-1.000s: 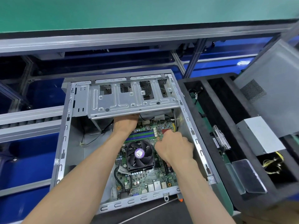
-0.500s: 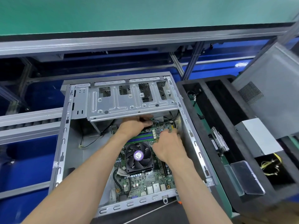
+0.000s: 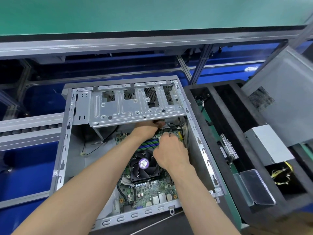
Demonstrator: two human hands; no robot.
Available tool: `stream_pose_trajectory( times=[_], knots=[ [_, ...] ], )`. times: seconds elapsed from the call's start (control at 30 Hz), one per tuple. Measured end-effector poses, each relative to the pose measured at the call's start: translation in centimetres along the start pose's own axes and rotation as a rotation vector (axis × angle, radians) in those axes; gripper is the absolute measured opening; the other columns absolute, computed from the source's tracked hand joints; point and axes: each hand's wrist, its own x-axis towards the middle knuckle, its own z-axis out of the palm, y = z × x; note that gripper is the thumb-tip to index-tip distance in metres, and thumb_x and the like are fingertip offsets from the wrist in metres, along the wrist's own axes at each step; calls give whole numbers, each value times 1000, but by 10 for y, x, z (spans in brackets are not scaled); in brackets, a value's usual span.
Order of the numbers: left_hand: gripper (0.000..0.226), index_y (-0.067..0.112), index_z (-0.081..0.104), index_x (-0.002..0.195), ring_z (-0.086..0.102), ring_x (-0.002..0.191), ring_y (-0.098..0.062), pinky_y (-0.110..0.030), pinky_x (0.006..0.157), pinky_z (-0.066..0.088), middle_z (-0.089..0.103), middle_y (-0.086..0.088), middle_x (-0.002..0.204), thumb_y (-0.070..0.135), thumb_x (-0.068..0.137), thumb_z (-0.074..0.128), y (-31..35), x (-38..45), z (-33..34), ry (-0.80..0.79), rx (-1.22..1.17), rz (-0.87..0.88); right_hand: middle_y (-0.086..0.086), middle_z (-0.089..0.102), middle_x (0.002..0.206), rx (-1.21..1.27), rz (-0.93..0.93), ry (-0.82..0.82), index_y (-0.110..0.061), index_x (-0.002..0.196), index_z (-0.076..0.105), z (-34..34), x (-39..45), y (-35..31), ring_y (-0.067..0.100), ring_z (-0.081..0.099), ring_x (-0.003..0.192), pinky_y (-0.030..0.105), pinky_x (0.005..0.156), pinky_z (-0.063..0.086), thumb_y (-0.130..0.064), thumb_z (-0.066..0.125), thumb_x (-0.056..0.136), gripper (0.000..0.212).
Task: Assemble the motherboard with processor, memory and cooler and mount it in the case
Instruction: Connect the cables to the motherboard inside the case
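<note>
— Green board down in the grey case already: the motherboard lies flat on the floor of it, cooler with the purple sticker sitting on top, memory sticks seated just beyond the fan

— So the build-up part looks finished?

— Looks that way. Processor would be under that cooler, out of sight. What's left, I'd say, is fixing the board down and the cabling

— And the hands?

— Both at the far edge of the board, under the drive cage. Left hand reaches in beneath the cage lip, fingers curled round something small and dark, possibly a connector, though the cage shadows it too much to be sure. Right hand hovers over the board's far right corner, fingers bunched and pointing down, maybe pinching a plug; I can't tell what

— Anything still waiting?

— Power supply sits in the black foam tray to the right, its yellow wires loose beside it
</note>
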Motion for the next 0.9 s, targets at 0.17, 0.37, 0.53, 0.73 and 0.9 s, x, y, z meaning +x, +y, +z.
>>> stream_pose_trajectory(
  times=[0.17,0.37,0.53,0.73,0.9],
  knots=[
    [48,16,67,120,61,108,-21,-27,84,43,67,-2,118,55,100,46,16,-2,8,-27,-144,65,16,54,123,25,16,22,-5,125,45,-1,0,-2,37,57,110,37,71,38,-20,55,90,40],
    [34,17,45,68,51,87,-19,-26,55,31,51,3,74,21,102,45,38,-2,19,-45,-242,-26,14,59,116,26,55,26,-5,119,47,-2,-2,0,37,61,105,36,69,39,-22,57,91,35],
    [14,23,73,95,60,95,-9,-12,66,42,68,8,103,36,88,71,41,-1,21,24,-365,42,16,57,122,15,80,9,0,127,44,-1,0,4,36,60,111,36,71,42,-23,59,93,43],
    [50,21,46,146,47,134,-25,-31,105,36,45,-5,152,46,108,27,10,-12,-12,-207,69,-18,18,54,125,-41,41,-23,-2,129,50,-1,2,7,36,59,112,39,79,50,-22,63,95,41],
    [38,19,52,140,58,100,-24,-30,84,45,62,-9,128,22,107,33,-15,-28,-34,-169,153,-1,19,51,126,-50,0,-33,-2,124,55,-1,1,5,35,59,109,38,76,49,-19,64,94,35]
  ],
)
